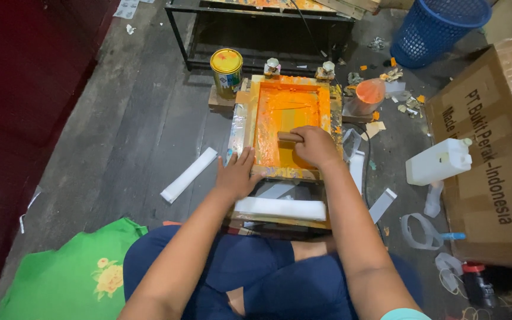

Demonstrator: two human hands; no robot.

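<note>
Printing screen frame (288, 127) at frame centre, on floor, coated in orange ink. Right hand (315, 145) clenched round wooden squeegee (290, 137) inside frame. Left hand (236, 173) flat, fingers spread, pressing frame's lower left corner. Frame likely stiff, light (ink slippery); grip by bare wooden edges.

The right hand (315, 145) hides most of the wooden squeegee (288, 136) it grips.

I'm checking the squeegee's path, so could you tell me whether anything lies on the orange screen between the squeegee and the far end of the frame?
Nothing visible does. The right hand grips the squeegee near the screen's middle, and the inked mesh beyond it is bare up to the frame's far edge. The left hand presses the frame's near left corner, off that path.
</note>
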